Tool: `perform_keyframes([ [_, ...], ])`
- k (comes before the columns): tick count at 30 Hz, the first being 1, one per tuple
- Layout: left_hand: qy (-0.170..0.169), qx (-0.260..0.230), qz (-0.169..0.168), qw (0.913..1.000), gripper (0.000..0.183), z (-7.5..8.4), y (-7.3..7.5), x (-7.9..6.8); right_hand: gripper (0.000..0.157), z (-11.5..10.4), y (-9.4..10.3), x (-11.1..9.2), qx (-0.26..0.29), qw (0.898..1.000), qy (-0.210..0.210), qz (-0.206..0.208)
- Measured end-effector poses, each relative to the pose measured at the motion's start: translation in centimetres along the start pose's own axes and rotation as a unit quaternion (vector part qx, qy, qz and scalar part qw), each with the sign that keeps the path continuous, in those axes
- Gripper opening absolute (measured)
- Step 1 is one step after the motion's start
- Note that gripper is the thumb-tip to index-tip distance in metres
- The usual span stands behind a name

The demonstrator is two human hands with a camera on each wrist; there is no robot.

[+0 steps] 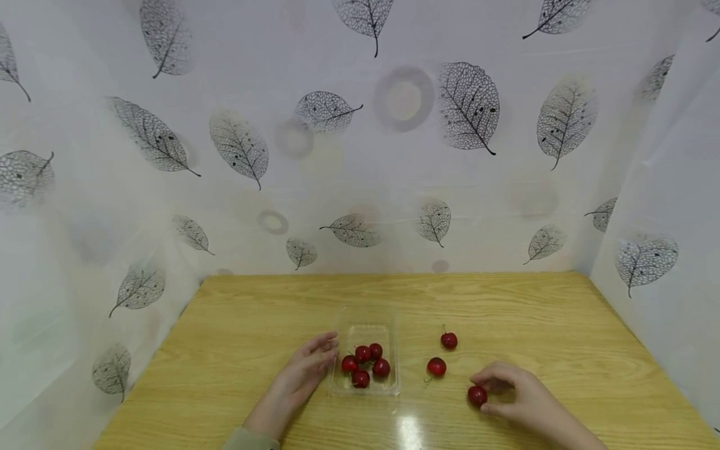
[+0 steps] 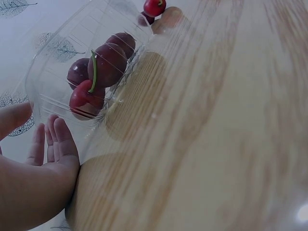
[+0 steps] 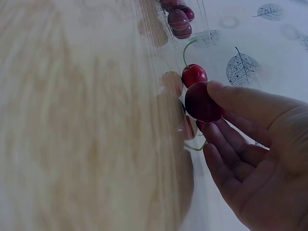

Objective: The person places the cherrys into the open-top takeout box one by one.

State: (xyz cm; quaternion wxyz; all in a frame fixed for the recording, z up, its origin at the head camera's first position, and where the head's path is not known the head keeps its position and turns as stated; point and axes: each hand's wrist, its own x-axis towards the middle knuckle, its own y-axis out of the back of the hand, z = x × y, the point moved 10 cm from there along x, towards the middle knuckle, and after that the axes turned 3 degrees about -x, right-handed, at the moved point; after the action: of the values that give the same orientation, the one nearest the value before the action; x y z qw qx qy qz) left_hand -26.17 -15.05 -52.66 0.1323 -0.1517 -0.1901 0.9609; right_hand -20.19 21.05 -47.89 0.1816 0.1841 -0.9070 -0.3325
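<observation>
Enclosing cherries [image 1: 436, 367] on wooden table [image 1: 270, 306]: leafy sheeting [image 1: 365, 175], 3 sides.

Hand [image 3: 272, 166] pinching dark cherry [image 3: 203, 103], red cherry [image 3: 194, 74] behind

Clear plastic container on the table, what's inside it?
Five red cherries sit in the clear plastic container, gathered toward its near end. Seen from above, they cover whatever lies directly beneath them, so that can't be seen.
</observation>
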Motion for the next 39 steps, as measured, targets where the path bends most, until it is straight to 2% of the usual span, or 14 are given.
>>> perform_keyframes([
  [8, 0.0, -0.002, -0.003, 1.0, 0.046, 0.1, 0.0, 0.0, 0.029, -0.1, 0.1, -0.1, 0.004, 1.0, 0.021, 0.006],
  [16, 0.004, -0.005, -0.003, 1.0, 0.046, 0.0, 0.0, 0.1, 0.028, 0.2, -0.1, -0.1, 0.002, 1.0, -0.002, 0.002],
  [29, 0.004, -0.001, -0.006, 1.0, 0.054, 0.0, -0.1, -0.1, 0.029, -0.5, 0.6, 0.4, -0.026, 0.999, 0.004, 0.035],
  [39, 0.003, 0.0, -0.013, 0.9999, 0.056, 0.1, -0.2, -0.1, 0.034, -2.3, 1.5, 1.9, -0.052, 0.995, 0.043, 0.078],
])
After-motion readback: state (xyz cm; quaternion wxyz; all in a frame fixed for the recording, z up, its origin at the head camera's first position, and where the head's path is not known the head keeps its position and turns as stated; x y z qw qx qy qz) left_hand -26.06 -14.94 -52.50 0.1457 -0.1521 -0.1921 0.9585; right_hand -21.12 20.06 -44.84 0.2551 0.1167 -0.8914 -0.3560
